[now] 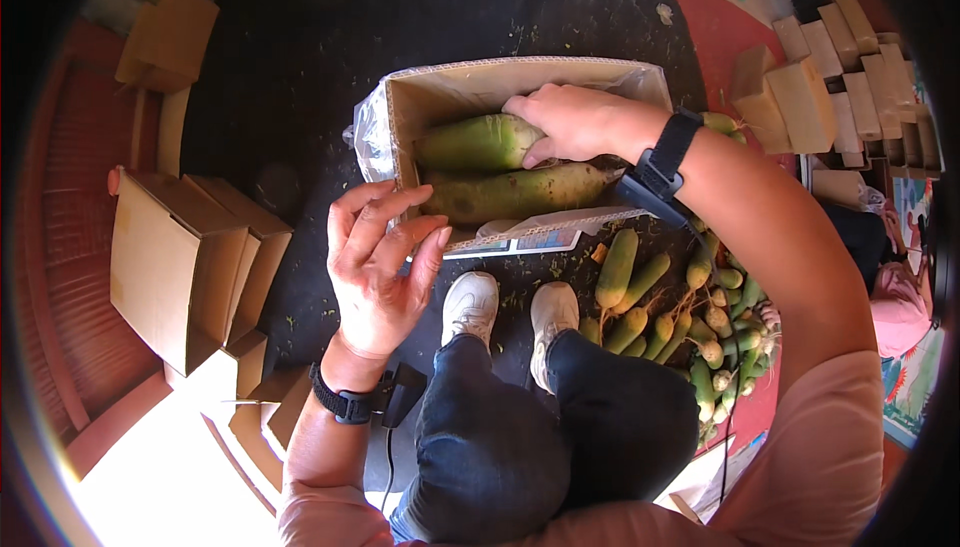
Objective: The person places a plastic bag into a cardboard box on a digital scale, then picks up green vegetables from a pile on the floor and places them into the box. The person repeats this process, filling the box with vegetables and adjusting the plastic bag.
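An open cardboard box [525, 69] lined with clear plastic holds large green radishes lying lengthwise. My right hand [575, 122] reaches over the box's right side, its fingers and thumb closed around the end of the far green radish [475, 143]. Just nearer in the box lies a second green radish [515, 195], its right end partly behind my right wrist. My left hand [385, 247] is open at the box's near left corner, fingers apart and bent over the rim. Whether its fingertips press on the cardboard I cannot tell.
A heap of green radishes [650, 297] with roots lies on the floor right of my feet. Cardboard boxes [165, 257] stand at left, and stacked cartons [850, 67] at far right. A person in pink [900, 312] is at the right edge. Black sheeting [300, 67] covers the floor.
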The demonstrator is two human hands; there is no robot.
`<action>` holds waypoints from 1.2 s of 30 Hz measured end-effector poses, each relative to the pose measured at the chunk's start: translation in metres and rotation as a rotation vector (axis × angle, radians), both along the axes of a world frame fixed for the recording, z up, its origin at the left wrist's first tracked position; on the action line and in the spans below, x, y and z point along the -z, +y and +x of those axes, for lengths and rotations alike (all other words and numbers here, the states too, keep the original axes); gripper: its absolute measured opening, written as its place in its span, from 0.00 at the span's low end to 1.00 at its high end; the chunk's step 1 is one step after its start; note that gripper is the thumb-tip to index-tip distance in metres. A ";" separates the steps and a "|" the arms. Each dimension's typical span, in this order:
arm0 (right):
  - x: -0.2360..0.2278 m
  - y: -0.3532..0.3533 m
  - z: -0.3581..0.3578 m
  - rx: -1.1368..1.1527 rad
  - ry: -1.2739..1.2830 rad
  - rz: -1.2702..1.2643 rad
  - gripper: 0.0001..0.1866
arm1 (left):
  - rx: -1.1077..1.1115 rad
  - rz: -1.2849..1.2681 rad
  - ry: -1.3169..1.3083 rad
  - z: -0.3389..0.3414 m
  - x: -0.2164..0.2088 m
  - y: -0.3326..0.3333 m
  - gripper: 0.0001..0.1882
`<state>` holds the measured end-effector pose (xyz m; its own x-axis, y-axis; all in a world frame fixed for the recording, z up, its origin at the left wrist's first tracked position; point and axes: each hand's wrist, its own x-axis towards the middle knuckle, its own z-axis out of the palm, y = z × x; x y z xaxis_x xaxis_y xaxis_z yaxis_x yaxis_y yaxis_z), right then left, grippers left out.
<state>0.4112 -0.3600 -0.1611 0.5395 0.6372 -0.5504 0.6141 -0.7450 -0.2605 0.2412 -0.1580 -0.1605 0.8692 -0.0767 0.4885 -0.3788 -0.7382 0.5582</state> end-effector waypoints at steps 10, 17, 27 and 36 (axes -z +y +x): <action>-0.002 -0.005 -0.002 -0.020 -0.058 -0.005 0.29 | -0.017 0.078 -0.009 0.000 0.001 -0.003 0.05; 0.015 -0.007 0.000 -0.012 0.052 0.108 0.33 | 0.015 0.071 0.030 -0.005 0.003 -0.002 0.04; -0.069 -0.041 -0.005 0.014 -0.090 0.036 0.11 | -0.003 0.135 0.062 -0.002 0.002 0.001 0.06; -0.003 -0.025 -0.003 -0.060 0.039 0.100 0.24 | 0.014 0.146 0.085 0.004 0.000 0.002 0.05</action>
<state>0.4078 -0.3850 -0.1582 0.4783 0.7204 -0.5022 0.6449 -0.6763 -0.3560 0.2449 -0.1563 -0.1604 0.9053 -0.1538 0.3960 -0.3457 -0.8086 0.4762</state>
